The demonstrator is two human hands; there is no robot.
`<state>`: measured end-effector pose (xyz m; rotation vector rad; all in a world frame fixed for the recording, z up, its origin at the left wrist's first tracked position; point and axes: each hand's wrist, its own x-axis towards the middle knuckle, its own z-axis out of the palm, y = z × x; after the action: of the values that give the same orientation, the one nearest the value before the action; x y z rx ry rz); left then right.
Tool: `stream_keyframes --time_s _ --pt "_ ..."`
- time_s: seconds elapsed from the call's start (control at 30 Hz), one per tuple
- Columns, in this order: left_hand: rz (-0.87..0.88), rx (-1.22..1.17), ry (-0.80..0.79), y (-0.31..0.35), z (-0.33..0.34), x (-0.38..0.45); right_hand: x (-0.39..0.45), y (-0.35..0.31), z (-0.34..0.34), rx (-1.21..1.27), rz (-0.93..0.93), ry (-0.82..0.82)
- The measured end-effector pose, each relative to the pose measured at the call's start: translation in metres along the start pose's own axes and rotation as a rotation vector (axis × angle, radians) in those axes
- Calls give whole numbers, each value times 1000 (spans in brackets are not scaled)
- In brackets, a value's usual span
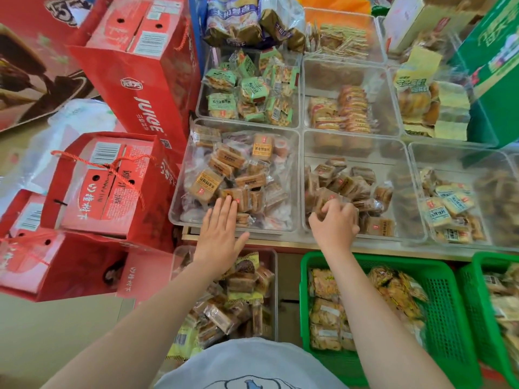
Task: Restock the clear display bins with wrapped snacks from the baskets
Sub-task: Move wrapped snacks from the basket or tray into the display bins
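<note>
My left hand (220,234) lies flat with straight fingers over the front edge of a clear display bin (179,192), its fingertips touching a brown wrapped snack (238,196). My right hand (334,224) is inside the neighbouring clear bin (404,175), fingers curled round a brown wrapped snack (325,200) on the pile there. Below the shelf stand a clear basket (273,276) of mixed wrapped snacks and a green basket (446,301) holding bags of yellow snacks.
Red juice cartons (134,80) are stacked at the left, close to the bins. More clear bins of green (250,91) and orange (351,108) packets fill the back rows. A second green basket (477,299) sits at the right, a green box (494,66) above it.
</note>
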<state>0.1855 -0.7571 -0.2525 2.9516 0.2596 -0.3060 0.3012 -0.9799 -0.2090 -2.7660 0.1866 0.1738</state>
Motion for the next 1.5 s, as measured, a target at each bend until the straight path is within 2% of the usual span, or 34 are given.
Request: stream_keyframes --time_s 0.03,0.1,0.17,0.27,0.33,0.43,0.6,0.83,0.9,0.93,1.1,1.17,1.2,1.3,1.4,1.43,1.5 --pt "-2 -14 8 0 0 0 -2 -3 2 -32 -8 2" --pt "6 -28 19 -2 -2 0 -7 -16 2 -32 -78 103" --pt "26 -40 9 -2 -6 -3 -10 -35 5 33 -245 143" --pt "29 -81 36 -1 -8 -16 -15 -68 15 157 -520 -109" --pt "-31 -94 74 -4 -5 -31 -20 -88 24 211 -627 -193" --pt "-111 -90 59 -12 2 -52 -23 -110 38 199 -651 -206" --pt "-65 -18 25 -16 1 -59 -18 -120 50 55 -590 -236" --pt "31 -16 41 11 -3 -53 -15 -109 28 151 -753 -262" --pt "74 11 12 22 -6 -47 -11 -100 16 286 -693 -225" --pt "100 22 -9 28 -10 -42 -8 -94 9 388 -604 -198" --pt "209 113 -122 53 -24 -22 28 -53 -19 925 46 -21" --pt "224 145 -148 55 -24 -20 44 -33 -23 999 222 31" --pt "226 153 -163 55 -23 -20 52 -23 -22 961 253 61" --pt "237 164 -196 52 -25 -21 66 2 -15 761 252 71" --pt "240 153 -200 50 -25 -22 66 5 -7 322 214 56" --pt "237 147 -201 49 -24 -22 61 -1 -5 219 137 112" --pt "231 136 -203 48 -21 -22 51 -19 -2 176 -120 223"
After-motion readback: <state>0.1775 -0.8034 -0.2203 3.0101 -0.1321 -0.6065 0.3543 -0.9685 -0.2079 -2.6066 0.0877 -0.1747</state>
